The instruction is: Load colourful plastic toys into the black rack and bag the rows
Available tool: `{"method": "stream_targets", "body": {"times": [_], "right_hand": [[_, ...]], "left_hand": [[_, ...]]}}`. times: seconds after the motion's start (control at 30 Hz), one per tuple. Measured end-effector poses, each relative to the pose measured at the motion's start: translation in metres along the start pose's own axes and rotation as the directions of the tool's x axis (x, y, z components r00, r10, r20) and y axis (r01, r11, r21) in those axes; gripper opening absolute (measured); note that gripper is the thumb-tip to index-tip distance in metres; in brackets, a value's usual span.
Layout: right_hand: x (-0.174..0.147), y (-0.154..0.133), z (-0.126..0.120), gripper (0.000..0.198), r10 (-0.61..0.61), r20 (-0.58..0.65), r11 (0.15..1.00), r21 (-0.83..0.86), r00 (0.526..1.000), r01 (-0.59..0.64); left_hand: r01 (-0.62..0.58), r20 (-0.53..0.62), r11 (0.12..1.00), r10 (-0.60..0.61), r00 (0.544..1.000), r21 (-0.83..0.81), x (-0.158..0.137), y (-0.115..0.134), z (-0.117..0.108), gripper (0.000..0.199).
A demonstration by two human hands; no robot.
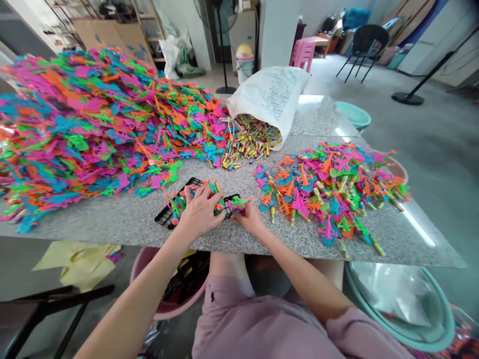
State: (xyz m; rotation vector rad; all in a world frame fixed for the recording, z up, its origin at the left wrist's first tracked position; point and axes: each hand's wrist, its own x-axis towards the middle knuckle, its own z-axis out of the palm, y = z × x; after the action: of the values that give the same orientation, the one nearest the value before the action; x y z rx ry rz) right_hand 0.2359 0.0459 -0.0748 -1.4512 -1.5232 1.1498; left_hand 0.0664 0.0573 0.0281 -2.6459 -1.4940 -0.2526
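Note:
A black plastic lattice frame (163, 215) lies on the grey speckled tabletop in front of me, loaded with small bright plastic pieces (180, 202). My left hand (198, 212) is bent over it from above, fingers curled on the pieces and thumb near the frame's right part. At its right end, my right hand (249, 218) pinches a green and pink plastic piece (239, 201) against the black frame. The right fingertips are partly hidden, so the exact hold is hard to see.
A big heap of coloured plastic pieces (93, 124) covers the table's left. Behind, a white sack (271, 94) spills small yellow striped tubes (247, 144). Assembled pieces with tubes (329, 184) pile up on the right. Below stand a pink tub (140, 269) and green basins (445, 319).

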Motion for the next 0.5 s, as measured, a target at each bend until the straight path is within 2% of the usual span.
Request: {"method": "stream_targets", "body": {"times": [0.07,0.2,0.37,0.5], "right_hand": [[0.000,-0.004,0.001,0.009,0.018,-0.008,0.997,-0.070,1.000,-0.018],[0.003,-0.017,0.001,0.013,0.024,-0.044,0.943,-0.329,0.999,-0.037],[0.013,-0.029,-0.001,0.018,0.068,0.048,0.844,-0.536,0.997,-0.032],[0.014,-0.039,0.004,0.024,0.089,0.099,0.787,-0.617,0.991,-0.010]], "left_hand": [[0.004,0.000,1.000,-0.004,1.000,0.010,0.000,0.001,0.000,0.037],[0.008,0.005,1.000,-0.008,1.000,0.023,0.000,0.000,0.000,0.036],[0.008,-0.008,1.000,-0.008,1.000,-0.007,0.000,0.000,0.002,0.034],[0.029,-0.012,0.999,-0.029,1.000,-0.044,0.001,0.000,0.001,0.035]]}}
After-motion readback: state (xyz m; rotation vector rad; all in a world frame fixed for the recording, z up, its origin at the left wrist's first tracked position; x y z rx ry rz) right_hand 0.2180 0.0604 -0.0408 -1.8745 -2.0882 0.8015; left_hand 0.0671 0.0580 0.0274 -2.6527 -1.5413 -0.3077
